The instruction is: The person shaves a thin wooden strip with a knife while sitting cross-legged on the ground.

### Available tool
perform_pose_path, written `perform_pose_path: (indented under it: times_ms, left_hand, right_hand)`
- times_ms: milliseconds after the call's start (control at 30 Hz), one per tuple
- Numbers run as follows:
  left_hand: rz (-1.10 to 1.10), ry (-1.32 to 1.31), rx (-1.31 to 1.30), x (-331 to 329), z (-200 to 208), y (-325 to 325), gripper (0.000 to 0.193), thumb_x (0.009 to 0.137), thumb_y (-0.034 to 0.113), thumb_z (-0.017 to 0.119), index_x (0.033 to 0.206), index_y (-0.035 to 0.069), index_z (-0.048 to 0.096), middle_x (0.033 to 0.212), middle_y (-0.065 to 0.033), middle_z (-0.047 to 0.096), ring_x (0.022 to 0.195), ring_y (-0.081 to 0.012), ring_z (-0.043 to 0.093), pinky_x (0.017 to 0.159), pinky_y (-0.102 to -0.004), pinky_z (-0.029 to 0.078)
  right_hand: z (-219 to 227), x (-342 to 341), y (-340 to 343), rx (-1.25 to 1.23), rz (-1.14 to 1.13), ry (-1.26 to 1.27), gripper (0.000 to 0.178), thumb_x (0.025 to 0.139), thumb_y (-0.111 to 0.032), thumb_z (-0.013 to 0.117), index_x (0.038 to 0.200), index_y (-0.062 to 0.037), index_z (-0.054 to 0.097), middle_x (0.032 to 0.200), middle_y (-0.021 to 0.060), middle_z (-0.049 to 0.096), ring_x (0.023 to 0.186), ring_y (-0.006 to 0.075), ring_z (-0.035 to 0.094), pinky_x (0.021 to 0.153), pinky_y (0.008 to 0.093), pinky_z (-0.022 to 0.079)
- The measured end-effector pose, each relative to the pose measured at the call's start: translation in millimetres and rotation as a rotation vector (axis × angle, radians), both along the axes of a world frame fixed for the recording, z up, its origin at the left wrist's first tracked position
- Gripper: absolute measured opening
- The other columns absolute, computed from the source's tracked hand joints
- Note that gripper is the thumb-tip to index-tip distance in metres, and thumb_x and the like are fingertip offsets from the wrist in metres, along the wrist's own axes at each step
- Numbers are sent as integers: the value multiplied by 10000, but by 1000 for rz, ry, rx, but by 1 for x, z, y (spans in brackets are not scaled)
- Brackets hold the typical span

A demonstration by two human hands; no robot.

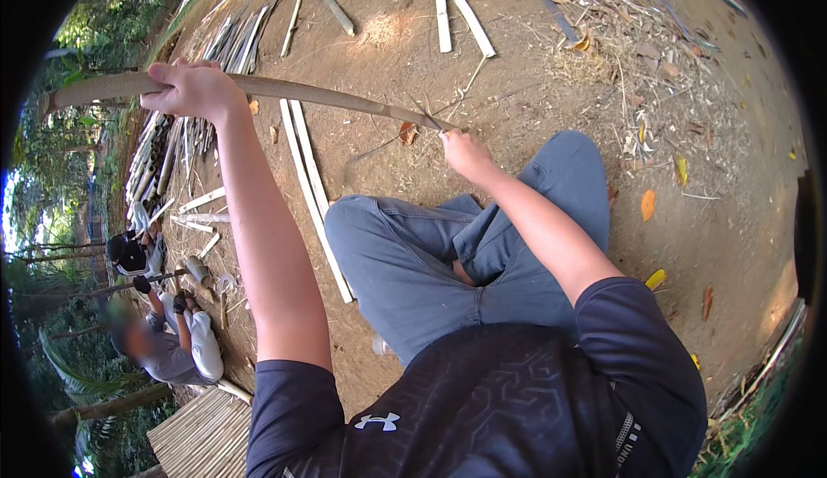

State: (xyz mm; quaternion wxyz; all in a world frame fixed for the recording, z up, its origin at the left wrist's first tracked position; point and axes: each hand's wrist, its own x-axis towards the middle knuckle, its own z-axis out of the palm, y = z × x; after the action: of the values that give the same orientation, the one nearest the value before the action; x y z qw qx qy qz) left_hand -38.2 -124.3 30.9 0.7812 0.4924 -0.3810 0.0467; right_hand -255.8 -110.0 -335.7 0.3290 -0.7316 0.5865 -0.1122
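My left hand (191, 89) is raised and closed around a long, flat bamboo strip (327, 95) that runs from the far left across to the middle. My right hand (463, 149) is at the strip's right end, closed on a thin blade or tool (431, 119) that touches the strip's tip; the tool is small and hard to make out. My knees in blue jeans (413, 254) are below the strip, and I sit on bare earth.
Split bamboo slats (308, 176) lie on the dirt by my left knee, more strips (452, 9) farther off. A bundle of slats (164, 146) lies at left. Another person (168, 340) in gloves sits at lower left beside a woven bamboo panel (202, 435). Dry leaves are scattered at right.
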Motion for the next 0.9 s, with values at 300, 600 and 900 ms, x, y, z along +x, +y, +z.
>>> perform_pose_path:
  times_ms: [300, 600, 900]
  left_hand:
    - [-63, -25, -9, -12, 6, 0, 319, 1088, 292, 405, 1246, 62, 249, 800, -86, 509, 507, -89, 414, 429, -263, 348]
    - [-72, -32, -46, -10, 4, -4, 317, 1083, 305, 410, 1220, 39, 305, 947, -161, 508, 479, -86, 433, 364, -204, 356]
    - [-74, -46, -70, -23, 7, -10, 277, 1082, 297, 418, 1148, 43, 330, 922, -152, 515, 455, -83, 419, 354, -212, 360]
  right_hand:
    - [18, 6, 3, -138, 37, 30, 461, 1073, -408, 359, 1018, -31, 619, 756, 175, 723, 665, 326, 728, 531, 446, 568]
    - [31, 7, 7, -321, 78, -18, 400, 1063, -396, 402, 1038, -31, 565, 781, 176, 725, 690, 352, 728, 546, 470, 568]
    - [-11, 1, -7, -78, -25, 80, 449, 1052, -425, 404, 1069, -30, 616, 871, 220, 727, 833, 372, 731, 727, 526, 570]
